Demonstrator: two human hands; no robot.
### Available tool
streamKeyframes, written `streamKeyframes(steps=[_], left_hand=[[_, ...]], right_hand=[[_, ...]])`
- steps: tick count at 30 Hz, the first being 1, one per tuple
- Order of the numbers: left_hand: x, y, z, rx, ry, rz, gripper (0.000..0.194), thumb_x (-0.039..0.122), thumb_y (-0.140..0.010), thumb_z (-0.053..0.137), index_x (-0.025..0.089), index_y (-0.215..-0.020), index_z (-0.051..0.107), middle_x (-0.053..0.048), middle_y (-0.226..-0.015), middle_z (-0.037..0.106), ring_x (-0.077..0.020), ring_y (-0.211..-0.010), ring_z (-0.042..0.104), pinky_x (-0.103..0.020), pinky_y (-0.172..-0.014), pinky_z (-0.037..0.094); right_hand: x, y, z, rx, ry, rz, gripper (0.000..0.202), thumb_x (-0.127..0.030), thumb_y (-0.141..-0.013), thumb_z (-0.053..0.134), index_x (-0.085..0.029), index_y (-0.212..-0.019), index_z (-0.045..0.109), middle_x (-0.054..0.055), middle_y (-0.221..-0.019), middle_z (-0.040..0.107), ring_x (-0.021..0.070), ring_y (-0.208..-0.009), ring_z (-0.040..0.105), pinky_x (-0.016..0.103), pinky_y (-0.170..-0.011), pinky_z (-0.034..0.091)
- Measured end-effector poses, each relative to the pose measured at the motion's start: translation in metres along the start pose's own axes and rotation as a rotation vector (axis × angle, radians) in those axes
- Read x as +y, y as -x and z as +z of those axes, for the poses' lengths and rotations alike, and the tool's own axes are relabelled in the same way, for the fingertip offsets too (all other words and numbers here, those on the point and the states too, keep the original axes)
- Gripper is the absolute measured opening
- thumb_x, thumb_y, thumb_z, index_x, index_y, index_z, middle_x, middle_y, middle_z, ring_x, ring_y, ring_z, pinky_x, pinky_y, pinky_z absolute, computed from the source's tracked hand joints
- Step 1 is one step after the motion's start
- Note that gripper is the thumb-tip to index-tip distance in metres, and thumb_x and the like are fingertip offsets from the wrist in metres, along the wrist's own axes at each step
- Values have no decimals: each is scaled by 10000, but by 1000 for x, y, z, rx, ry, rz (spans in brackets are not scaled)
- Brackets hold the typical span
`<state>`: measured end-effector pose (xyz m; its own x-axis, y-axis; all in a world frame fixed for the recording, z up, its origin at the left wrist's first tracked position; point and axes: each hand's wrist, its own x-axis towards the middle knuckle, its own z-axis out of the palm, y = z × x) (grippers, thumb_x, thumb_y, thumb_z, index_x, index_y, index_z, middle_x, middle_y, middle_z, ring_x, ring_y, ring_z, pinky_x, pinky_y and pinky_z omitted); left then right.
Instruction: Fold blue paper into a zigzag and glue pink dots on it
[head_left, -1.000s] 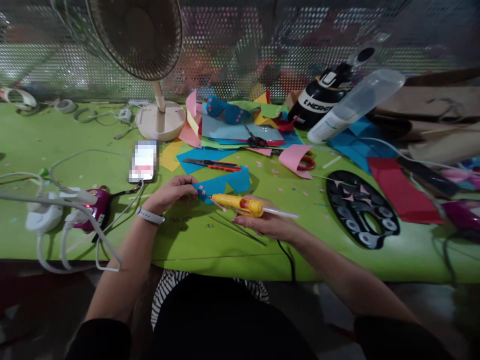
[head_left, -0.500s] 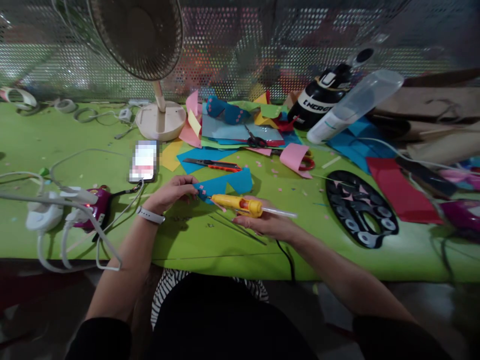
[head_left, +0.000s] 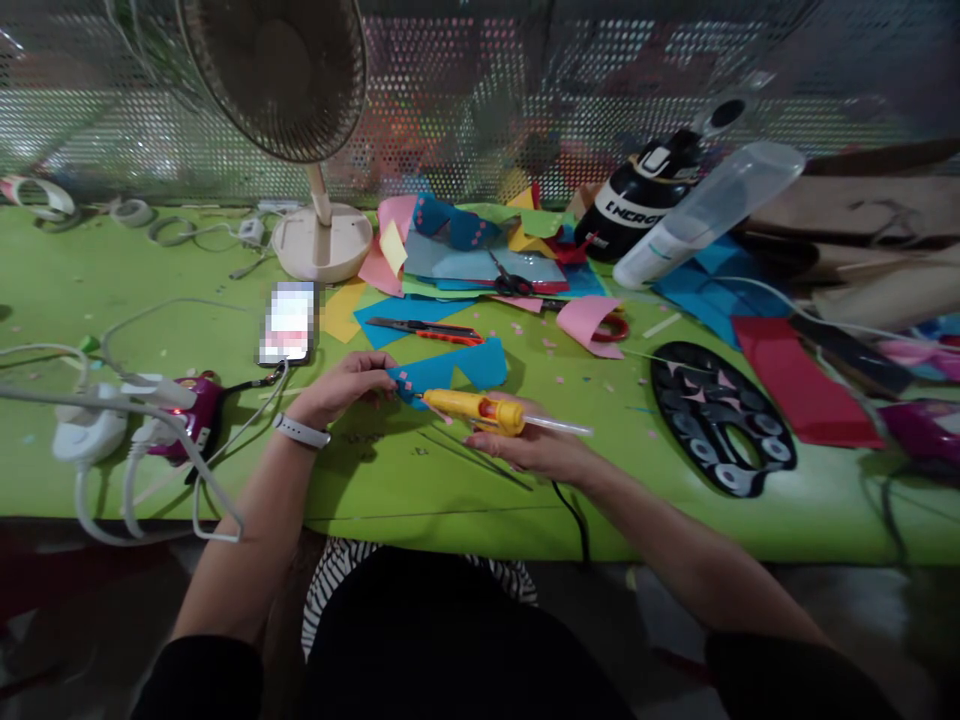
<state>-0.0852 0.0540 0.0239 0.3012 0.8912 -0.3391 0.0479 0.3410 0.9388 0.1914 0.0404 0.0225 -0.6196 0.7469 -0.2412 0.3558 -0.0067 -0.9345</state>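
Observation:
My left hand [head_left: 358, 382] pinches the left end of a blue paper cut-out [head_left: 480, 365], which has a notch in its lower edge and small pink squares near my fingers. In my right hand [head_left: 536, 447] is a yellow hot glue gun [head_left: 476, 408], with a clear glue stick [head_left: 559, 425] jutting from its back. The gun points left, and its dark nozzle is at the paper close to my left fingertips; whether it touches cannot be made out. Just behind the cut-out, an orange box cutter [head_left: 442, 332] lies on another blue sheet [head_left: 390, 312].
Left are a phone [head_left: 289, 320], a fan [head_left: 321, 245] and a power strip [head_left: 187, 415] with white cables. Scissors [head_left: 514, 285] and blue paper glasses [head_left: 454, 222] lie at the back. A black paint palette [head_left: 720, 420], red paper [head_left: 806, 380] and a bottle [head_left: 630, 205] stand or lie right.
Both hands, the glue gun and the blue cut-out stay almost in place. At the back, the curled pink paper beside the fan has flopped over, and the pink strip by the scissors has shifted slightly.

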Motion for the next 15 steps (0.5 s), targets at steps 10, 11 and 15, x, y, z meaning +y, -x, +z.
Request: streamKeyframes(steps=[10, 11, 15], left_hand=[[-1, -1, 0, -4, 11, 9, 127, 191, -684, 681, 148, -778, 607, 18, -682, 640, -63, -541, 533, -171, -494, 430], [-1, -1, 0, -5, 13, 11, 135, 192, -679, 685, 145, -779, 607, 19, -679, 638, -61, -536, 532, -169, -492, 434], [-1, -1, 0, -7, 18, 18, 137, 190, -677, 685, 144, -779, 607, 20, -698, 642, -58, -542, 540, -164, -485, 434]], right_hand=[[3, -1, 0, 21, 40, -17, 364, -515, -754, 709, -215, -809, 510, -55, -638, 418, 79, -505, 373, 232, -446, 301], [3, -2, 0, 25, 51, -18, 368, -519, -750, 710, -214, -807, 513, -55, -636, 419, 81, -505, 373, 234, -448, 300], [3, -2, 0, 32, 69, -14, 376, -535, -743, 710, -215, -822, 528, -50, -637, 427, 92, -521, 384, 242, -459, 304]])
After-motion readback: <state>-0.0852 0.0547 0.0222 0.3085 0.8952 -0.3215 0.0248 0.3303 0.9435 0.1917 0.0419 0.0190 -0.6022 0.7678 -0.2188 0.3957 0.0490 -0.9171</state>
